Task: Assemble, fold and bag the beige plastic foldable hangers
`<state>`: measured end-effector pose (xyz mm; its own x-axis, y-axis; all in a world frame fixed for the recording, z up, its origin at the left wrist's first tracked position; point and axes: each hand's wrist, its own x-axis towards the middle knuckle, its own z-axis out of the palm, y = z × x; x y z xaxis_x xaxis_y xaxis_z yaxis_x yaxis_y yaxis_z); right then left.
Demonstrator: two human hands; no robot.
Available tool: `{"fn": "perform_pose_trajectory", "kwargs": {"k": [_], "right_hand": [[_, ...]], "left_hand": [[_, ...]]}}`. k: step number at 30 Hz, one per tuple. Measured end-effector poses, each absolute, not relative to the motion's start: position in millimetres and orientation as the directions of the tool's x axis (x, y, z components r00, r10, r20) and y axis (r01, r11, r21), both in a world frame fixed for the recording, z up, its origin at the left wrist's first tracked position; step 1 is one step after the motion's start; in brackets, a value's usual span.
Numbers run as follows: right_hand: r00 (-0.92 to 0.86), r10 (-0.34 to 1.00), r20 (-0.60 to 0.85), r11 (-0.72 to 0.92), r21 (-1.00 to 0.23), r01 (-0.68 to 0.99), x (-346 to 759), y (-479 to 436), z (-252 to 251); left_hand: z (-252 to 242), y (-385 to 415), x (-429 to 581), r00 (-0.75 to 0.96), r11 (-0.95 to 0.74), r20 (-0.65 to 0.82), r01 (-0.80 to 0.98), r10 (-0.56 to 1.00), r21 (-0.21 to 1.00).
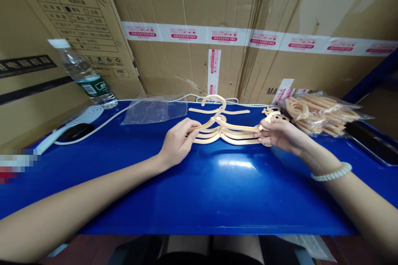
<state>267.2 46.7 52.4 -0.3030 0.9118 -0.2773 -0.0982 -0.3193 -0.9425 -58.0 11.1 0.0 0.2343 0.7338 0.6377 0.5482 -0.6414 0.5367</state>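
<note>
A stack of cream plastic hangers (224,131) lies at the middle of the blue table (217,190), hooks pointing away from me. My left hand (178,143) is closed on the stack's left ends, fingers wrapped round them. My right hand (280,134) pinches the right ends between thumb and fingers; a white beaded bracelet (331,172) sits on that wrist. One more hanger (217,109) lies flat just behind the stack.
A clear bag of more hangers (320,114) lies at the right rear, loose hangers (271,112) beside it. An empty clear bag (154,109), a water bottle (83,73), a white cable (102,124) and a dark phone (373,143) are also on the table. Cardboard boxes (217,29) stand behind.
</note>
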Motion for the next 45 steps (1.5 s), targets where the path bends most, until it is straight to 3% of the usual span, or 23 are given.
{"fn": "perform_pose_trajectory", "kwargs": {"k": [8, 29, 33, 40, 45], "right_hand": [[-0.256, 0.927, -0.273, -0.300, -0.951, -0.073, 267, 45, 50], [-0.114, 0.986, 0.119, 0.130, -0.987, 0.096, 249, 35, 38], [-0.097, 0.977, 0.191, 0.194, -0.981, 0.025, 249, 35, 40], [-0.045, 0.978, 0.203, 0.199, -0.977, -0.082, 272, 45, 66], [-0.116, 0.986, 0.123, 0.130, -0.990, 0.056, 305, 53, 84]], "left_hand": [[-1, 12, -57, 0.244, -0.656, 0.651, 0.551, 0.718, 0.516], [-2, 9, -56, 0.256, -0.641, 0.634, 0.579, 0.729, 0.503], [1, 10, -57, 0.238, -0.612, 0.609, 0.587, 0.757, 0.530], [25, 22, -76, 0.422, -0.691, 0.594, 0.635, 0.685, 0.346], [38, 28, -91, 0.603, -0.768, 0.527, 0.620, 0.598, 0.161]]}}
